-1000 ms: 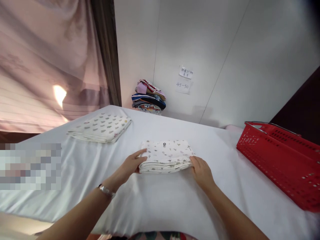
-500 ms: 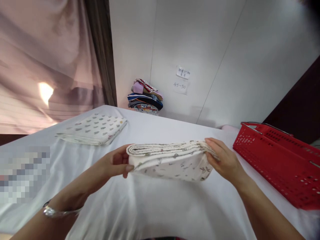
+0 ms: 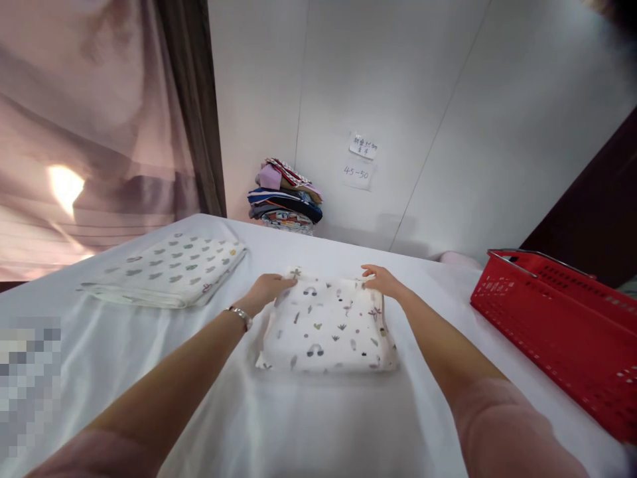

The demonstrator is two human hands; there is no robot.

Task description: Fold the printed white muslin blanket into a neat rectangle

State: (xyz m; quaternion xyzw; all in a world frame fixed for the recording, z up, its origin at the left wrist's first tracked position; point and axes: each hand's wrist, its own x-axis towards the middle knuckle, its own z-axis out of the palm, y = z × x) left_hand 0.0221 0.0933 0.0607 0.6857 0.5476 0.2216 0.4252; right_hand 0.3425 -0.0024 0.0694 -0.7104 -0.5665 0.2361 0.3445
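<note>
A folded white blanket (image 3: pixel 326 325) printed with small rainbows, plants and leaves lies flat on the white-covered table (image 3: pixel 318 425) before me. At its far left corner, my left hand (image 3: pixel 269 291) is closed on the edge, thumb along the top. My right hand (image 3: pixel 385 280) grips the far right corner between thumb and fingers; part of the grip is hidden by the hand. Off to the left rests a second folded blanket (image 3: pixel 172 272), white with grey cloud-like shapes, touched by neither hand.
A red perforated basket (image 3: pixel 557 332) with metal handles stands at the right. By the wall is a stack of folded fabrics (image 3: pixel 286 199), left of two paper notes (image 3: pixel 359 162). A pink curtain (image 3: pixel 89 119) hangs at left. A blurred patch covers the left edge.
The printed blanket has gone from being held up on edge, folded layers facing me, to lying flat on the table. Both hands have moved forward to its far corners.
</note>
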